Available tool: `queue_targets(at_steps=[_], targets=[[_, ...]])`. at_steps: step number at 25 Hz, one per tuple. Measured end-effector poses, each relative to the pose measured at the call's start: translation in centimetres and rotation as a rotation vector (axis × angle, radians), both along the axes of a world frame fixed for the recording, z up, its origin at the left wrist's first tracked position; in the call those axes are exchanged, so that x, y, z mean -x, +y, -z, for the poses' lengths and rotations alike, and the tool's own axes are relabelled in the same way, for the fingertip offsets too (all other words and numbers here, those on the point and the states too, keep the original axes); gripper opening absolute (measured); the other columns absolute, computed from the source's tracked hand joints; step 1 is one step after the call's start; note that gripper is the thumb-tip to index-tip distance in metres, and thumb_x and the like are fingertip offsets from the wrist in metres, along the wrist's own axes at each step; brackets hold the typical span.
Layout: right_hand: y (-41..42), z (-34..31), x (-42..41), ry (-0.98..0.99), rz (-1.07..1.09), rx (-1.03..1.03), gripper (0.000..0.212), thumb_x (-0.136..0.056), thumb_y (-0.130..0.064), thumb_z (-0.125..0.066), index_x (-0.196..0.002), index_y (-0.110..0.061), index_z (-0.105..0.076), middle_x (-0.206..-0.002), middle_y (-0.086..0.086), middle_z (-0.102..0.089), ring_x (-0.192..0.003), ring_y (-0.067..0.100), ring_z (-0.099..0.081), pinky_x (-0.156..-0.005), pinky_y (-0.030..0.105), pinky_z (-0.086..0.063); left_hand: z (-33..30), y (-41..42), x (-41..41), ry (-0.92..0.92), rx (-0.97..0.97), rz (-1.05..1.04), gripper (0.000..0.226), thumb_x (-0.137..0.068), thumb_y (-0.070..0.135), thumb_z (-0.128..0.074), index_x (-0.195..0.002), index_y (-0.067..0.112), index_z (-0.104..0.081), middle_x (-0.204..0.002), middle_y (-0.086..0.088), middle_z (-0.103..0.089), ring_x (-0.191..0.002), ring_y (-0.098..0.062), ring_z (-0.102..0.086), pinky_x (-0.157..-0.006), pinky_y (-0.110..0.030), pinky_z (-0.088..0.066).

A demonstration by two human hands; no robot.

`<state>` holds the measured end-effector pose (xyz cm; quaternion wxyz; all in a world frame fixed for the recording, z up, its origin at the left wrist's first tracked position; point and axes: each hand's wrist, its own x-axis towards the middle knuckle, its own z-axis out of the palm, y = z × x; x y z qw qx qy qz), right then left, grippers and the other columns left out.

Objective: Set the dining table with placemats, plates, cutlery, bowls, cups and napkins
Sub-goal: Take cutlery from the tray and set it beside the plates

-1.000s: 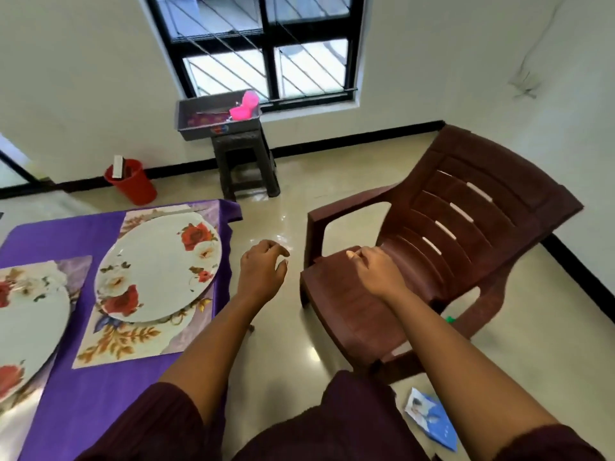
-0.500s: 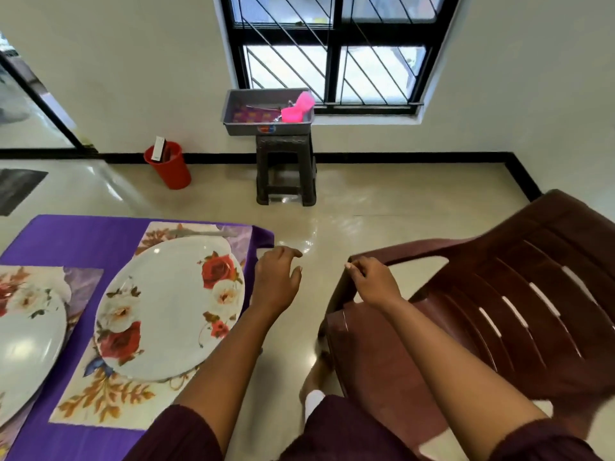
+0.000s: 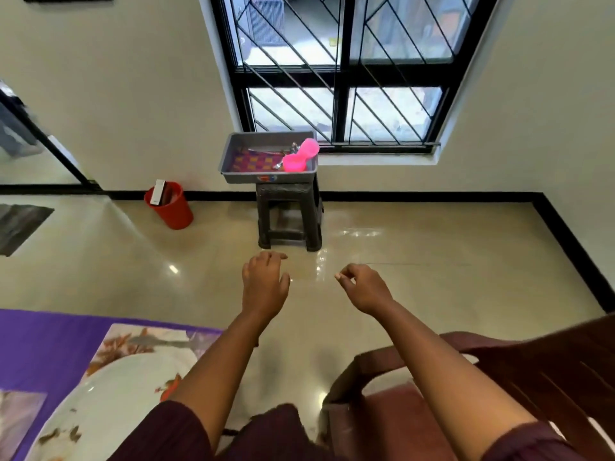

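Right hand [image 3: 365,287] has left the chair [image 3: 499,377]; both hands' fingers [image 3: 273,257] hang loosely curled, holding nothing

Tray [image 3: 233,154] sits on stool [image 3: 289,214], far centre under window [image 3: 339,71]. Cups [image 3: 299,156] and cutlery [image 3: 266,150] in tray. Bin [image 3: 171,207] left of stool. Plate [image 3: 109,404] on placemat [image 3: 133,341], near left. Chair [image 3: 532,371] near right.

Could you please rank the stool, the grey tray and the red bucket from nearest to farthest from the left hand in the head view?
From the left hand:
1. Stool, just ahead on the floor.
2. Grey tray, atop the stool, under the window.
3. Red bucket, ahead-left by the wall.
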<state>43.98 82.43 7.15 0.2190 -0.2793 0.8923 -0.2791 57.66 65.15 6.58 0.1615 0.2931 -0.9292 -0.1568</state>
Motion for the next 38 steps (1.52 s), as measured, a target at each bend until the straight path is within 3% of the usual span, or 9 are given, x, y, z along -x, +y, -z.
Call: queue_targets(at_steps=[9,13,20,29,38], targets=[[-7.3,0.0,10.8,0.019,-0.064,0.011,0.021,-0.095,-0.044,-0.052,-0.097,-0.026,-0.062,-0.104,-0.002,-0.066,-0.098,0.019,-0.059,-0.089,0.041,-0.049,1.3,-8.6,12.3,0.018,-0.161,-0.035,0.027,-0.091,0.023,-0.061,-0.117,0.02,-0.061,-0.12,-0.002,-0.056,-0.115,-0.022,-0.05,-0.1,-0.04,-0.038],[-13.7,0.9,17.8,0.018,-0.098,-0.004,0.024,-0.095,-0.043,-0.052,-0.103,-0.024,-0.065,-0.107,-0.002,-0.065,-0.099,0.018,-0.059,-0.088,0.039,-0.05,1.0,-15.6,22.7,0.02,-0.226,-0.044,0.023,-0.092,0.024,-0.061,-0.114,0.019,-0.063,-0.122,-0.004,-0.055,-0.116,-0.023,-0.049,-0.097,-0.039,-0.038],[-28.5,1.8,31.9,-0.077,-0.088,-0.05,0.013,-0.094,-0.041,-0.055,-0.089,-0.03,-0.059,-0.097,-0.004,-0.064,-0.092,0.018,-0.059,-0.083,0.037,-0.05,3.2,-28.3,35.4,-0.113,-0.26,-0.033,0.019,-0.09,0.023,-0.062,-0.109,0.019,-0.066,-0.116,-0.001,-0.058,-0.112,-0.02,-0.052,-0.098,-0.039,-0.038],[-36.5,3.5,40.3,-0.18,-0.044,-0.086,0.008,-0.093,-0.032,-0.059,-0.09,-0.025,-0.059,-0.09,-0.003,-0.064,-0.086,0.017,-0.06,-0.072,0.027,-0.045,4.4,-39.3,42.0,-0.171,-0.309,-0.011,0.017,-0.091,0.022,-0.063,-0.107,0.018,-0.065,-0.109,-0.001,-0.059,-0.099,-0.019,-0.057,-0.089,-0.04,-0.05],[-45.6,2.7,48.8,-0.177,-0.089,-0.091,0.002,-0.091,-0.021,-0.063,-0.091,-0.022,-0.062,-0.092,0.0,-0.066,-0.085,0.018,-0.061,-0.078,0.034,-0.05,5.5,-44.3,44.8,-0.172,-0.477,-0.052,0.015,-0.093,0.022,-0.061,-0.108,0.02,-0.064,-0.107,0.003,-0.058,-0.097,-0.013,-0.056,-0.084,-0.031,-0.05]])
